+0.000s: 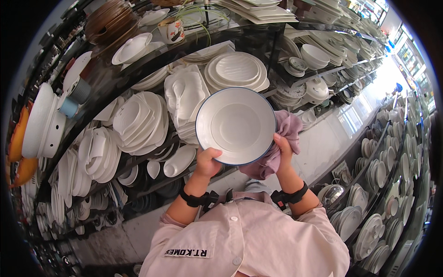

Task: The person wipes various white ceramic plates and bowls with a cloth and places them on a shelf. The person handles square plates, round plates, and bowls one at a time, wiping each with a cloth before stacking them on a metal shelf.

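Between my two hands I hold a round white bowl (236,126) with a thin blue rim, its hollow side facing up at me. My left hand (208,161) grips the near left edge, thumb over the rim and fingers hidden beneath. At the right edge my right hand (283,152) has its thumb by the rim and also holds a crumpled mauve cloth (289,128) that hangs under and beside the bowl. Just beyond the bowl, a shelf carries a stack of round white plates (238,69) and a scalloped white dish with a spoon (181,90).
Crowded dark shelves (152,57) curve along the left and front, bearing stacked white plates (142,117) and an oval dish (180,161). A potted plant (172,30) stands on top. More plate racks (377,173) line the right, across a pale tiled aisle (322,145).
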Available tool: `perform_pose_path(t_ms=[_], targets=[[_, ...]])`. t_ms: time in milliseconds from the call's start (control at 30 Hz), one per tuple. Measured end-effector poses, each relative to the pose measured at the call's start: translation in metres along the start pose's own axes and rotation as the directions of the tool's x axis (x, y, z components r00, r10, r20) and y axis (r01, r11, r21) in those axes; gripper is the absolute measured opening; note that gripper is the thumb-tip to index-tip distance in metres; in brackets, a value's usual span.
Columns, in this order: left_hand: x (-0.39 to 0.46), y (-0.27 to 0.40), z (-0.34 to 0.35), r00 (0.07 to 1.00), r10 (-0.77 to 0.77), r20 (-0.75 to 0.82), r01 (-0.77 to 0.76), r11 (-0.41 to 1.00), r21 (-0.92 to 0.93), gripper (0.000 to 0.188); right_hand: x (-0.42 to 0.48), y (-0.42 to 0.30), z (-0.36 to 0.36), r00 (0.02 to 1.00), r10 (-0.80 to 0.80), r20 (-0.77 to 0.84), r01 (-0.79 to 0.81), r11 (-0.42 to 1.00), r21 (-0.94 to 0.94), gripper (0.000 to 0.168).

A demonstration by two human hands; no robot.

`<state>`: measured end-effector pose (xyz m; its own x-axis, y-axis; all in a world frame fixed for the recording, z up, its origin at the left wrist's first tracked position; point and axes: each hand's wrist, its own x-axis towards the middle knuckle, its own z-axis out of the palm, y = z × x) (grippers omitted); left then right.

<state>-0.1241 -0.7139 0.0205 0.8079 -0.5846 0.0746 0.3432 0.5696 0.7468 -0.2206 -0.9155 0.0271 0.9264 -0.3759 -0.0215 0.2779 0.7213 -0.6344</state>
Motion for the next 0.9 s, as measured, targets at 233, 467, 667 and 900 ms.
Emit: perform_pose_path(t_ms=[233, 467, 667, 900], targets=[[-0.010, 0.025, -0.019, 0.966, -0.206, 0.157, 0.215, 0.976, -0.041, 0.081, 0.010, -0.047, -0.007, 0.937, 0.175, 0.303, -0.219, 0.968, 0.119, 0.048], [-0.010, 0.010, -0.016, 0.964, -0.226, 0.138, 0.253, 0.941, -0.225, 0.083, 0.022, -0.058, -0.008, 0.936, -0.302, 0.179, 0.328, 0.570, -0.753, 0.063], [0.012, 0.007, 0.008, 0.996, 0.020, 0.085, -0.039, 0.974, 0.225, 0.092, 0.015, -0.031, 0.017, 0.380, -0.716, 0.585, 0.716, -0.172, -0.676, 0.071], [0.015, 0.004, 0.014, 0.986, 0.020, 0.167, -0.077, 0.937, 0.340, 0.093, 0.021, -0.019, 0.037, 0.538, 0.032, 0.842, 0.681, -0.605, -0.412, 0.024]])
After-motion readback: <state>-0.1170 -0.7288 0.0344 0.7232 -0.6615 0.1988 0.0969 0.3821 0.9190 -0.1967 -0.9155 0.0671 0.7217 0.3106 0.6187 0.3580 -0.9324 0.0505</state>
